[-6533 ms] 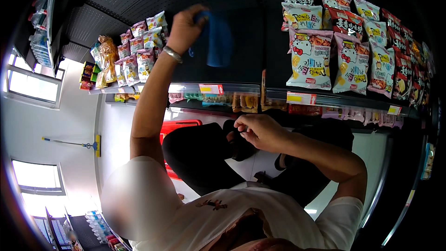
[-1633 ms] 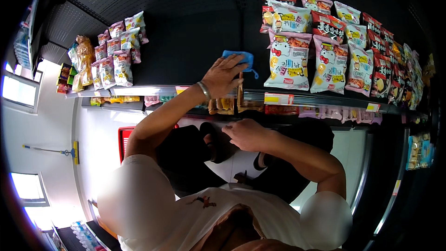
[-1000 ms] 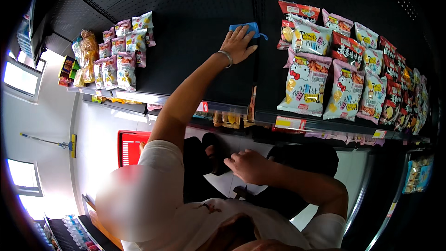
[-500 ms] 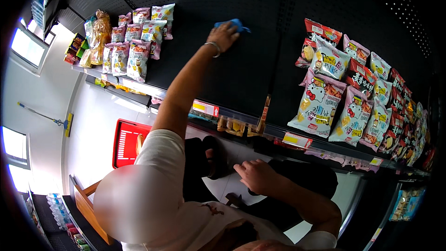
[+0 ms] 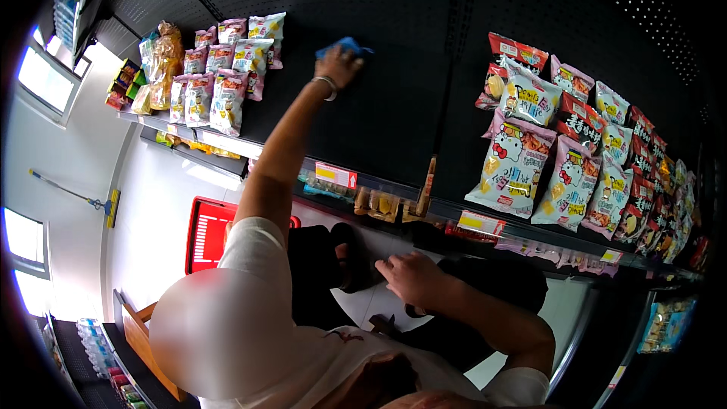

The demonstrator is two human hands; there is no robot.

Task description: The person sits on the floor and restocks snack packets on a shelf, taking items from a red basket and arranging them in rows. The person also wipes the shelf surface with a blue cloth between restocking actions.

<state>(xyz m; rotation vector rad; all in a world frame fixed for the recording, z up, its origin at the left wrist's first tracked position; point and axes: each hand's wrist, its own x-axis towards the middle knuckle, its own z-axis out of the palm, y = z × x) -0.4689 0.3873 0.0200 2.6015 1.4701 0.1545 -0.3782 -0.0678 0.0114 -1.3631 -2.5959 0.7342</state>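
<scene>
My left hand [image 5: 338, 70] reaches far over the black shelf [image 5: 386, 121] and presses a blue cloth [image 5: 350, 45] against its surface. The fingers are bent over the cloth, and its edges stick out beyond them. A bracelet circles that wrist. My right hand [image 5: 413, 279] hangs over my bent knee, below the shelf's front edge. Its fingers are curled in and no object shows in them. To the left of the cloth stand small pink and white snack bags [image 5: 227, 98]. Larger white and red snack bags [image 5: 515, 159] stand on the right.
Price tags [image 5: 335, 175] line the shelf's front edge, and an upright divider [image 5: 426, 188] sits there. Packages lie on the lower shelf [image 5: 375, 203]. On the floor at left are a red basket [image 5: 203, 235] and, farther off, a mop [image 5: 112, 208]. A wooden piece [image 5: 140, 341] stands behind me.
My left hand has slid the blue cloth to the left across the shelf. My right hand stays almost in place over the knee.
</scene>
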